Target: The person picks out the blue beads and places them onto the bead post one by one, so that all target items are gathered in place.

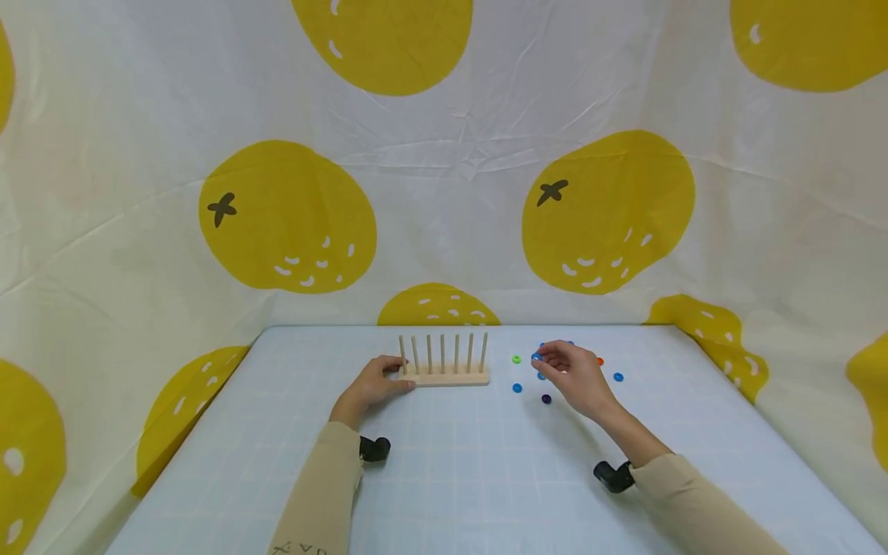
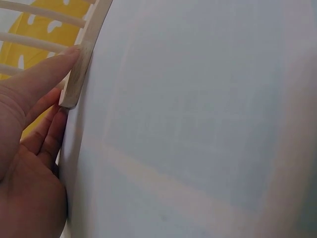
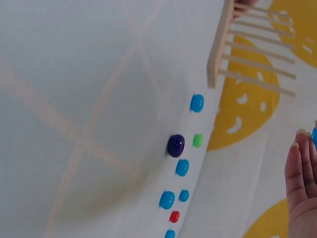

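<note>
A wooden rack [image 1: 451,379] with a row of upright pegs stands on the table, and my left hand [image 1: 372,385] grips its left end. In the left wrist view the thumb lies on the base [image 2: 79,82] and the fingers are behind it. Over to the right, my right hand [image 1: 574,378] pinches a small blue ring [image 1: 536,357] between thumb and fingertips, raised above the table. Only an edge of that ring [image 3: 314,137] shows in the right wrist view, beside the fingers [image 3: 296,173].
Several small rings lie under and around the right hand: a dark purple ring [image 1: 546,399], a green ring [image 1: 516,359], an orange-red ring [image 1: 600,361] and blue ones, such as the blue ring [image 1: 517,388] nearest the rack. A patterned curtain [image 1: 444,231] hangs behind the table.
</note>
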`<state>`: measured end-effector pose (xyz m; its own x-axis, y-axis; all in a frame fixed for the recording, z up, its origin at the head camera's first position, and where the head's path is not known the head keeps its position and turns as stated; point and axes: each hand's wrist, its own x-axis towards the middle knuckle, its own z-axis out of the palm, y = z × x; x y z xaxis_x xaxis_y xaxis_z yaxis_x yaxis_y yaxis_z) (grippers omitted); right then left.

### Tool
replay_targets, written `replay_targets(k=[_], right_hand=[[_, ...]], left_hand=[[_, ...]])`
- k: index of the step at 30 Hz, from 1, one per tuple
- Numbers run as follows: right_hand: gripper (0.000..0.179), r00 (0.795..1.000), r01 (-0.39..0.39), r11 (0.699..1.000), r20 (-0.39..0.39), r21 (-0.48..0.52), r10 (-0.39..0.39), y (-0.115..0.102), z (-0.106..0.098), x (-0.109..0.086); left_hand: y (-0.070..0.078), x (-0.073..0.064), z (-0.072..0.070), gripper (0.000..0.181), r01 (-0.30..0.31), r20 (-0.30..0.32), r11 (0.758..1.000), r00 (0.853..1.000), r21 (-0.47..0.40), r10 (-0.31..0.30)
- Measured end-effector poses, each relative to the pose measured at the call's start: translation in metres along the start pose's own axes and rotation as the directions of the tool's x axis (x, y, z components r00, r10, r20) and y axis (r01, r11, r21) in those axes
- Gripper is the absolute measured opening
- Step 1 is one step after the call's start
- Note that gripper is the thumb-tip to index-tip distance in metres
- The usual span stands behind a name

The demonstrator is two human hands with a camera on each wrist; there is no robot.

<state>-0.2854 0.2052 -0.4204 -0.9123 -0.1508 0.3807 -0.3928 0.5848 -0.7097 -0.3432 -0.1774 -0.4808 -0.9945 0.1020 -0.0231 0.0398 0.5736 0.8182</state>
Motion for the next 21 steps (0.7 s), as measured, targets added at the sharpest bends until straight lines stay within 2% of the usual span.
replay_targets(k=[9,21], right_hand=[[0.018,0.998,0.059,0.997,-0.001,0.050,-0.059,-0.016,0.020,0.008],[0.017,0.990,0.124,0.988,0.057,0.090,-0.129,-0.031,0.053,0.021]], left_hand=[[0.003,-0.002,-0.001,0.056,0.017,-0.001,1.000,1.000,-0.025,-0.017],[0.003,-0.002,-0.001,0.056,0.020,-0.001,1.000,1.000,-0.010,-0.020]])
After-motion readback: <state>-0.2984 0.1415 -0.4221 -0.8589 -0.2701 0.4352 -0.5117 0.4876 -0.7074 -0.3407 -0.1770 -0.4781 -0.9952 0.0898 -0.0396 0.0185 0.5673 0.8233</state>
